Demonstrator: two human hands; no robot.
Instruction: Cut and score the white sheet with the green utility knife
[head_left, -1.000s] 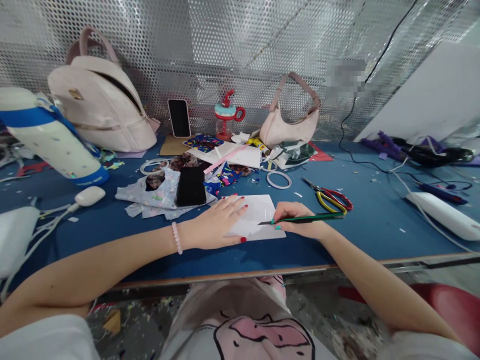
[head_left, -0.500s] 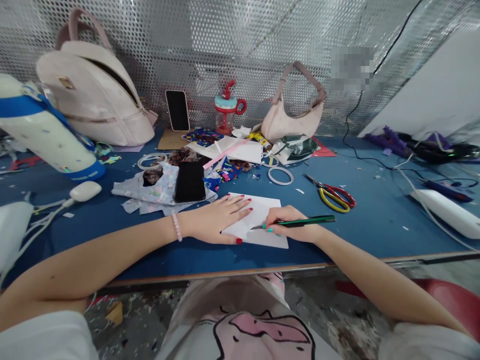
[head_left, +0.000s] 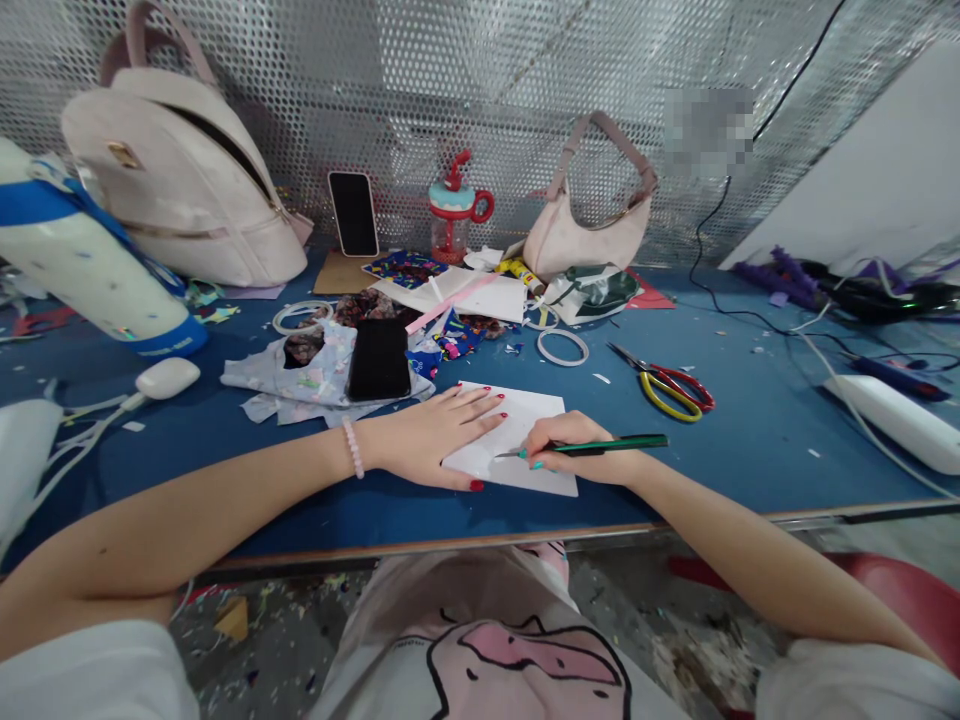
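A white sheet of paper (head_left: 525, 420) lies on the blue table (head_left: 750, 430) near its front edge. My left hand (head_left: 431, 440) rests flat on the sheet's left part, fingers stretched out, with a pink bead bracelet on the wrist. My right hand (head_left: 581, 450) is closed round a green pencil (head_left: 611, 445) whose tip touches the paper near the fingertips of my left hand.
Red and yellow scissors (head_left: 667, 385) lie to the right. A black phone (head_left: 379, 358) sits on pale fabric behind my left hand. Tape rings, coloured scraps, two pink bags (head_left: 180, 170), a propped phone, a small cup and cables crowd the back and sides.
The pencil tip has slid leftward across the paper toward my left hand. My left hand has stayed flat on the sheet.
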